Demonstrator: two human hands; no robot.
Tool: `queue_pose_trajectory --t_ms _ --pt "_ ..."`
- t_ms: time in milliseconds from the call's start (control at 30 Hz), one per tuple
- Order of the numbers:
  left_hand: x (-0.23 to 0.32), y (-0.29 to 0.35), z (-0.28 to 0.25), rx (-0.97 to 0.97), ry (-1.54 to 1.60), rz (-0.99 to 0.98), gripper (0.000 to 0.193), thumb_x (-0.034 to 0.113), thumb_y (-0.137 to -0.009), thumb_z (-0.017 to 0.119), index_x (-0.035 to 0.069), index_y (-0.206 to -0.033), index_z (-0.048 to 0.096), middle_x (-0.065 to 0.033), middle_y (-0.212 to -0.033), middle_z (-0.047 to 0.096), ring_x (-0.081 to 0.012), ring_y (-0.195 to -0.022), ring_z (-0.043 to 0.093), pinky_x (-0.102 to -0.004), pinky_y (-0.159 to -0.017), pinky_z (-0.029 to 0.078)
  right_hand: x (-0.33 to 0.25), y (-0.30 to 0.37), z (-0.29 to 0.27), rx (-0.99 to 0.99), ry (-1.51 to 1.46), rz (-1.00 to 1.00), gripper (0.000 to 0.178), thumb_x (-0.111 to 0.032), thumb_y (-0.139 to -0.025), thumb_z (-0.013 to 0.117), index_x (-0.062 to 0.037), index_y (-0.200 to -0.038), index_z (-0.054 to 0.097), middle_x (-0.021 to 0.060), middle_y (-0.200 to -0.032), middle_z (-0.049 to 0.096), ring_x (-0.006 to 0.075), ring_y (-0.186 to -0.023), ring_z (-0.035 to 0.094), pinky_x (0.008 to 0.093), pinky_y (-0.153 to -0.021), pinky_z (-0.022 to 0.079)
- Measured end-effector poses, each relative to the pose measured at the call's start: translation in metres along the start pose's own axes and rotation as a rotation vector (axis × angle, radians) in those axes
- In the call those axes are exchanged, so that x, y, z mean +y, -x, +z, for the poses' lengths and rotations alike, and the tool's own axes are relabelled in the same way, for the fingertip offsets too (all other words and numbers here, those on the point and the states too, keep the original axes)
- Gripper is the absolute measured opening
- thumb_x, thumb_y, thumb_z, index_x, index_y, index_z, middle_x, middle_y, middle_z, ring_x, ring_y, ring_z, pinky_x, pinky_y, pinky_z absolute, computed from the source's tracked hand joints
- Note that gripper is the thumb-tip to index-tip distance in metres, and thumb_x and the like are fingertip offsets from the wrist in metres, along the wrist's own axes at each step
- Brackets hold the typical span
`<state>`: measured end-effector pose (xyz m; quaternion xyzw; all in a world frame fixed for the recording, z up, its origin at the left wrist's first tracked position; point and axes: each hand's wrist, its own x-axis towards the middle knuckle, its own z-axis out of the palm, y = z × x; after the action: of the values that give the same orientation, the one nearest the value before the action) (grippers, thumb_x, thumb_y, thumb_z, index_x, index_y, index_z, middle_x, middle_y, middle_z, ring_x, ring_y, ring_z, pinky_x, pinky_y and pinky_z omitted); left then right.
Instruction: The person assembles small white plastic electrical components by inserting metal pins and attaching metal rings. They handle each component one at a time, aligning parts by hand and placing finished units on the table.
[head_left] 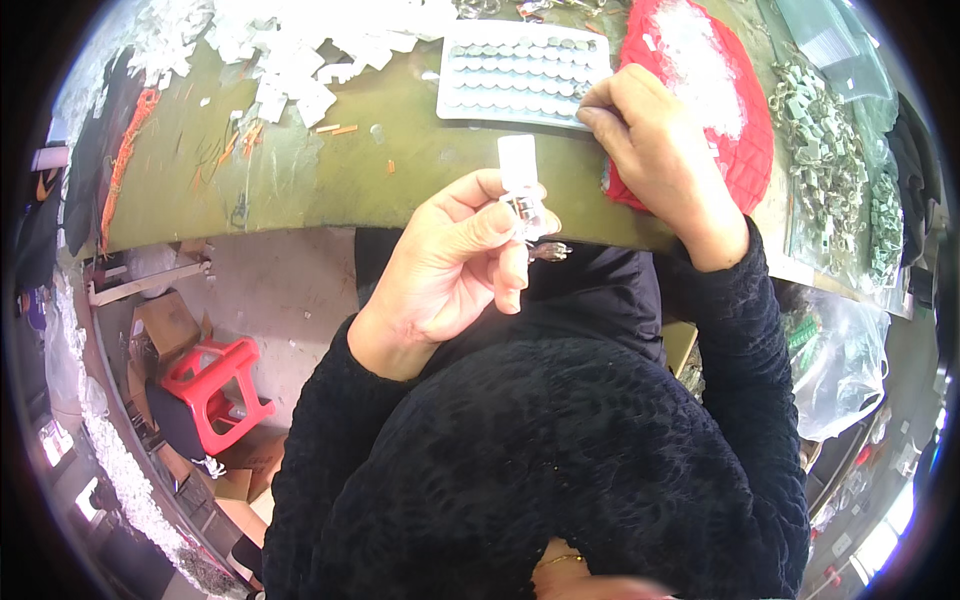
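Note:
In my left hand [440, 260], thumb and fingers grip a small clear plastic case [527, 212] with a white rectangular end [517, 160] pointing up. Metal shows through the clear part, and a silver metal clasp [550, 251] hangs beside the fingers. My right hand [655, 130] is at the right edge of a white tray [447, 75], which holds rows of round silver button cells [525, 75]. Its thumb and forefinger are pinched together; what lies between them is too small to make out.
White plastic pieces [300, 50] are heaped at the far left, near orange strands [125, 165]. A red quilted cloth [745, 165] bears small clear parts. Metal-and-plastic pieces [825, 170] are piled on the right. Below the table's left side stands a red stool [215, 385].

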<state>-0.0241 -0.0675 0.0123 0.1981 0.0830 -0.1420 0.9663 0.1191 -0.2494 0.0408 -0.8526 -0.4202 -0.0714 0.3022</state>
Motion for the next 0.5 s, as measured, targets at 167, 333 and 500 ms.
queue_pose_trajectory --t_ms 167,333,500 --pt "-0.002 0.003 0.001 0.068 -0.019 0.003 0.039 0.011 -0.094 0.064 -0.008 -0.125 0.05 -0.021 -0.103 0.065 -0.0126 -0.058 0.063 -0.0265 -0.046 0.057 -0.009 0.006 -0.003 0.055 -0.103 -0.031 0.008 -0.007 -0.088 0.066 -0.0013 -0.092 0.063 0.0153 -0.086 0.06 0.0357 -0.082 0.062 0.0397 -0.072 0.051" --pt "-0.003 0.005 0.002 0.043 0.015 0.007 0.028 0.011 -0.095 0.063 -0.005 -0.118 0.056 -0.0185 -0.097 0.067 -0.0161 -0.058 0.065 -0.0299 -0.047 0.058 0.005 0.005 0.001 0.078 -0.007 -0.036 0.009 -0.008 -0.088 0.066 -0.0024 -0.094 0.067 0.0133 -0.087 0.061 0.0331 -0.082 0.064 0.0381 -0.072 0.052" --pt "-0.004 0.006 0.001 0.04 -0.021 0.01 0.038 0.01 -0.094 0.065 -0.007 -0.125 0.051 -0.0208 -0.102 0.065 -0.0122 -0.058 0.062 -0.0268 -0.045 0.057 0.009 0.006 0.005 0.062 0.054 -0.092 0.01 -0.006 -0.086 0.068 -0.0016 -0.094 0.068 0.0118 -0.086 0.062 0.0305 -0.079 0.064 0.0357 -0.07 0.051"
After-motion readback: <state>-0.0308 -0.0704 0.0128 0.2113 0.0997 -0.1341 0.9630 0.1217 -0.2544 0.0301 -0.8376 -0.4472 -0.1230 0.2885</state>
